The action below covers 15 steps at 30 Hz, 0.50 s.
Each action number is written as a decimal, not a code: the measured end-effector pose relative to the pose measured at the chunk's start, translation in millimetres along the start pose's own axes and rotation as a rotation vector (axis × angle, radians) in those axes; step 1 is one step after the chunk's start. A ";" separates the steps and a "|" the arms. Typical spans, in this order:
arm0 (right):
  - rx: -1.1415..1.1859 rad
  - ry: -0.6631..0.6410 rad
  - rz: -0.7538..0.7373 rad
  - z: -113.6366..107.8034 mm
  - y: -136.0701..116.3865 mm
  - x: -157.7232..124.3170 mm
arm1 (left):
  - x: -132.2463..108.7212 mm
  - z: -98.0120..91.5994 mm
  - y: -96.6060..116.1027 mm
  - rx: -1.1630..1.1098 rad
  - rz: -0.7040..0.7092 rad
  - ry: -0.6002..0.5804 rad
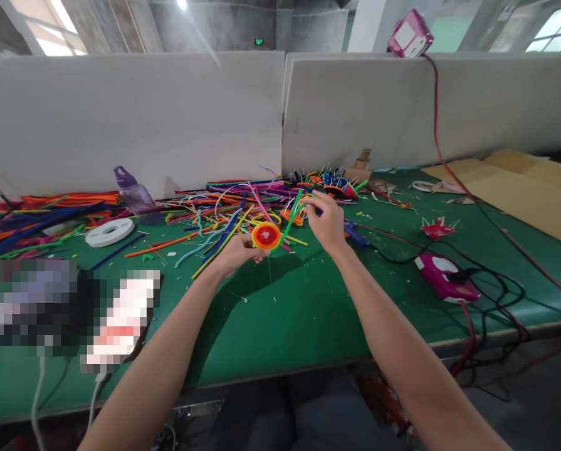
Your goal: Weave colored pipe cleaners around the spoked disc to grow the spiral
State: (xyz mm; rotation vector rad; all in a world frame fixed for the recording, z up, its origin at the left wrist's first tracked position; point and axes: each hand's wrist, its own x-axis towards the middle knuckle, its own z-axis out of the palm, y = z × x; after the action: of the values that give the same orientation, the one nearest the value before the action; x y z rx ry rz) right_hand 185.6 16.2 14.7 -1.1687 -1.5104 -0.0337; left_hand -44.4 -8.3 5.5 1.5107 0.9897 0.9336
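Observation:
My left hand (239,254) is closed on the edge of a round coiled pipe-cleaner disc (266,236), red in the middle with orange and yellow rings around it. From the disc's right side a green pipe cleaner (290,220) rises, slanting up to the right. My right hand (325,218) pinches that green strand near its upper end, with thumb and fingertips together. Both hands hover over the green tabletop (280,319). Behind them lies a loose heap of coloured pipe cleaners (228,216). The fingers of my left hand are partly hidden behind the disc.
A purple bottle (136,197) and a white spool (110,232) stand at left, near a blurred-out phone (123,319). To the right are a blue glue gun (356,234), a magenta power strip (447,279) with tangled cords, and a red pipe-cleaner piece (438,229). White partitions (167,113) border the back.

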 end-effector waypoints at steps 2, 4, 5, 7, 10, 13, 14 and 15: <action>0.066 -0.020 0.041 -0.5 -1.9 0.4 | -0.7 2.3 0.6 0.007 0.021 -0.025; 0.142 -0.055 0.096 -0.6 -3.1 1.2 | -2.2 4.0 2.1 -0.003 0.030 -0.070; 0.184 -0.074 0.138 -0.5 -2.9 1.8 | -3.0 4.5 2.9 -0.005 0.035 -0.099; 0.275 -0.110 0.249 -0.1 -0.2 3.3 | -4.6 4.9 4.1 0.002 0.044 -0.162; 0.462 -0.178 0.434 -0.3 6.1 5.3 | -6.5 4.4 4.4 0.032 0.039 -0.241; 0.655 -0.290 0.592 -3.5 7.6 6.6 | -8.7 4.6 5.4 0.061 0.014 -0.321; 0.701 -0.327 0.620 -5.2 6.2 6.9 | -9.7 5.3 6.4 0.074 0.004 -0.355; 0.736 -0.359 0.629 -7.1 3.9 7.3 | -10.7 6.3 7.6 0.090 -0.004 -0.390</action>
State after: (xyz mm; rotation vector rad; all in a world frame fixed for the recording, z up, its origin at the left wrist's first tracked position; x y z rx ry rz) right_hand 194.6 18.5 20.5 -1.0040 -1.2090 1.1121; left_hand -41.5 -21.3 11.5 1.6855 0.7575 0.5653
